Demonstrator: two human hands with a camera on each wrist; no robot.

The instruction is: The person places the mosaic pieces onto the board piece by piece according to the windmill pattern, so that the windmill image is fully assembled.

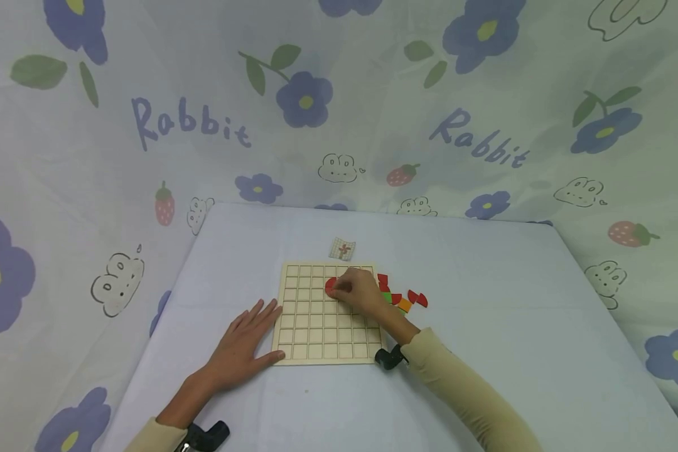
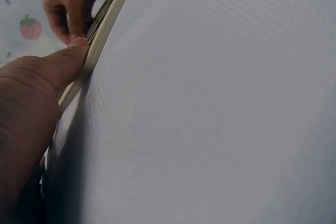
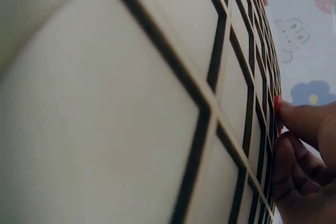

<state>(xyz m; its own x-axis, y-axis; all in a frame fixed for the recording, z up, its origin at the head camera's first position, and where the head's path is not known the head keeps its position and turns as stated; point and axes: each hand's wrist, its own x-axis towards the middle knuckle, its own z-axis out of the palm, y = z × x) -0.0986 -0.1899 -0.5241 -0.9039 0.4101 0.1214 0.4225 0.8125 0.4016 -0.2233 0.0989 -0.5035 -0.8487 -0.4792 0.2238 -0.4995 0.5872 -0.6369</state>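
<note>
A square wooden grid board [image 1: 309,339] lies flat on the table. My left hand [image 1: 238,351] rests at its left edge, fingers spread straight, with the thumb [image 2: 71,59] touching the rim. Over the upper middle of the board, my right hand [image 1: 364,294] pinches a red piece [image 1: 330,285] with a rounded edge between thumb and fingers. The right wrist view shows that red piece [image 3: 277,103] against the grid; the fingers hide much of it.
Right of the board lie several loose red pieces [image 1: 418,297], an orange piece [image 1: 404,306] and a green piece [image 1: 387,297], partly behind my right hand. A small pattern card [image 1: 343,248] lies beyond the board. A patterned cloth [image 1: 339,132] hangs behind the white table [image 1: 486,270].
</note>
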